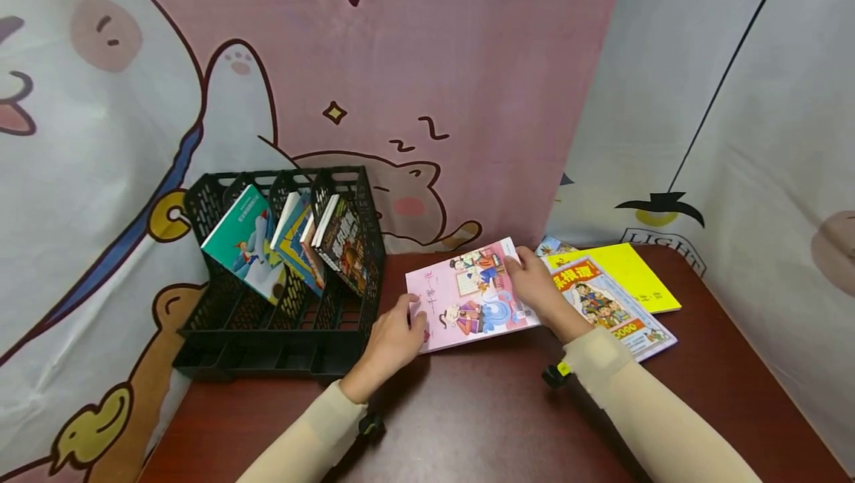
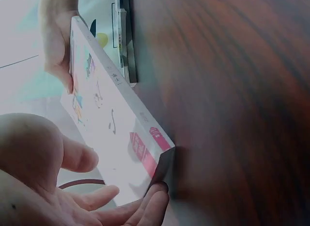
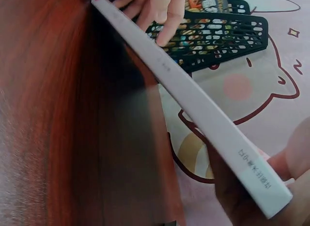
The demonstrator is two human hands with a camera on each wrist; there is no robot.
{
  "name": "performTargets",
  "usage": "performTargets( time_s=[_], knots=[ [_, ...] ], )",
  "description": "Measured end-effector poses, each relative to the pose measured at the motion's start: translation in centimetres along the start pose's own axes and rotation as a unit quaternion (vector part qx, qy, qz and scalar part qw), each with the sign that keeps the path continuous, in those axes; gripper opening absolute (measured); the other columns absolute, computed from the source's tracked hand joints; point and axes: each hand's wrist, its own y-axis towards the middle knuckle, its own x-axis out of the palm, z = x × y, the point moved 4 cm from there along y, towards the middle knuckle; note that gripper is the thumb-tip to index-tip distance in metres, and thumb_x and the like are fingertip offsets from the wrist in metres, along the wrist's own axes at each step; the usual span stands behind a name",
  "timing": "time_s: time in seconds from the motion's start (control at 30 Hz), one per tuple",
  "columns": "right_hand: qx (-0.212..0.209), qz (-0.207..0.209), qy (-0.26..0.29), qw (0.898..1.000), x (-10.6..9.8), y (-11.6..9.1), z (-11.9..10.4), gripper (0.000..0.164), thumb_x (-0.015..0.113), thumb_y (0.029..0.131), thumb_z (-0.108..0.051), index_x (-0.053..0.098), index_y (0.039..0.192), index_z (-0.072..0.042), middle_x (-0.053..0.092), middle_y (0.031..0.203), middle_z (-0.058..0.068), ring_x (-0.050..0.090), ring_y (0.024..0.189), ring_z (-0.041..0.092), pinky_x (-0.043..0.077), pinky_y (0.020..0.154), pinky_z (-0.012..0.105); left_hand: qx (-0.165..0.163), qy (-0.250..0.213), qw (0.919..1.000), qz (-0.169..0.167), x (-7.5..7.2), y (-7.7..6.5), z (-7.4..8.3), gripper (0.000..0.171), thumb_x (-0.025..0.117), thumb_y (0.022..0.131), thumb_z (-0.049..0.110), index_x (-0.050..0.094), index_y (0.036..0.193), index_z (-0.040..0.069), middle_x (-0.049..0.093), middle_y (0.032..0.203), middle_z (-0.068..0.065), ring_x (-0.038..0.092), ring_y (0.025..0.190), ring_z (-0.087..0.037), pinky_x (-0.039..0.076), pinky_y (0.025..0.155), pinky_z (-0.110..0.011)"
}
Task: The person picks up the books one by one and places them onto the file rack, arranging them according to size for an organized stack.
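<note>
A pink picture book [image 1: 470, 294] with cartoon children on its cover is held tilted above the table. My right hand [image 1: 536, 286] grips its right end, thumb over the cover and fingers beneath. At the opposite end is my left hand [image 1: 392, 336], its thumb over the cover and its fingertips [image 2: 154, 201] against the lower corner. The right wrist view shows the book's white spine [image 3: 193, 107] running between both hands. To the left stands a black file rack [image 1: 267, 353] with a green book [image 1: 250, 245] and several others leaning in its slots.
Right of the pink book, a comic-style book [image 1: 604, 305] with a red title lies over a yellow book [image 1: 631, 275]. Another colourful book [image 1: 553, 246] shows partly behind them. The brown table [image 1: 481, 424] meets a cartoon-printed curtain [image 1: 481, 97] at the back.
</note>
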Motion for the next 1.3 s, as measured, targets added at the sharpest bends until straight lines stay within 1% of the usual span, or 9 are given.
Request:
performTargets(
  time_s=[0.17,0.27,0.47,0.57,0.7,0.8,0.93,1.07,1.3],
  knots=[
    [0.0,0.026,0.043,0.999,-0.9,-0.7,-0.1,0.043,0.046,0.119,-0.032,0.053,0.15,-0.003,0.069,0.136,0.028,0.068,0.109,0.027,0.052,0.096,0.033,-0.012,-0.027,0.9995,0.008,-0.2,0.3,0.3,0.061,0.057,0.112,0.036,0.045,0.165,0.007,0.071,0.145,-0.026,0.075,0.121,-0.045,0.058,0.101,-0.063],
    [0.015,0.02,0.095,0.995,-1.8,-1.1,-0.2,0.049,0.047,0.119,-0.034,0.05,0.155,-0.001,0.071,0.129,0.025,0.071,0.094,0.015,0.057,0.084,0.024,-0.008,-0.055,0.9983,0.014,-0.7,0.4,0.7,0.066,0.054,0.113,0.04,0.038,0.169,0.009,0.07,0.147,-0.024,0.075,0.118,-0.04,0.058,0.1,-0.062],
    [0.009,0.0,0.177,0.984,-3.8,-1.9,-1.2,0.057,0.045,0.119,-0.037,0.041,0.16,0.004,0.074,0.101,0.0,0.075,0.078,0.008,0.065,0.074,0.026,-0.011,-0.15,0.9886,-0.008,-3.1,0.9,2.5,0.071,0.05,0.115,0.05,0.042,0.168,0.004,0.075,0.136,-0.018,0.074,0.109,-0.027,0.06,0.098,-0.053],
    [0.012,-0.014,0.208,0.978,-4.2,-2.3,-1.9,0.061,0.044,0.119,-0.039,0.037,0.163,0.003,0.073,0.099,-0.006,0.077,0.082,0.008,0.066,0.076,0.027,-0.017,-0.216,0.9757,-0.033,-4.1,1.5,3.3,0.065,0.05,0.115,0.05,0.052,0.159,0.002,0.077,0.124,-0.016,0.075,0.099,-0.022,0.063,0.087,-0.044],
    [0.027,-0.032,0.235,0.971,-4.0,-2.7,-2.6,0.062,0.043,0.12,-0.04,0.034,0.166,0.0,0.074,0.106,-0.005,0.078,0.087,0.01,0.067,0.08,0.029,-0.046,-0.328,0.9395,-0.087,-4.5,2.3,3.8,0.051,0.05,0.117,0.044,0.051,0.148,0.003,0.073,0.118,-0.021,0.075,0.086,-0.022,0.062,0.072,-0.035],
    [0.044,-0.043,0.242,0.968,-3.5,-2.9,-3.0,0.063,0.043,0.119,-0.042,0.032,0.169,-0.004,0.073,0.114,0.0,0.079,0.091,0.011,0.068,0.082,0.03,-0.069,-0.361,0.9243,-0.103,-4.6,2.7,3.9,0.045,0.047,0.118,0.041,0.044,0.146,0.005,0.065,0.125,-0.021,0.073,0.093,-0.023,0.06,0.076,-0.03],
    [0.076,-0.068,0.253,0.962,-2.9,-3.1,-3.1,0.064,0.045,0.119,-0.043,0.031,0.17,-0.009,0.071,0.125,0.004,0.078,0.097,0.013,0.067,0.086,0.03,-0.071,-0.347,0.9328,-0.069,-4.6,2.9,3.6,0.041,0.044,0.119,0.036,0.044,0.148,0.006,0.061,0.126,-0.021,0.068,0.098,-0.024,0.055,0.079,-0.03],
    [0.091,-0.094,0.244,0.961,-2.5,-3.0,-2.5,0.062,0.047,0.118,-0.042,0.033,0.168,-0.007,0.072,0.125,0.003,0.076,0.099,0.013,0.066,0.088,0.029,-0.058,-0.335,0.9399,-0.034,-4.7,2.8,3.1,0.038,0.043,0.12,0.029,0.047,0.147,0.004,0.064,0.119,-0.021,0.068,0.09,-0.023,0.056,0.072,-0.032],
    [0.073,-0.114,0.205,0.969,-3.4,-2.1,-1.0,0.054,0.053,0.117,-0.039,0.045,0.162,-0.009,0.072,0.126,0.005,0.076,0.098,0.015,0.066,0.084,0.028,-0.045,-0.319,0.9457,-0.04,-5.5,3.2,2.6,0.036,0.047,0.119,0.027,0.055,0.143,0.002,0.069,0.109,-0.02,0.07,0.08,-0.019,0.059,0.068,-0.032]
  ],
)
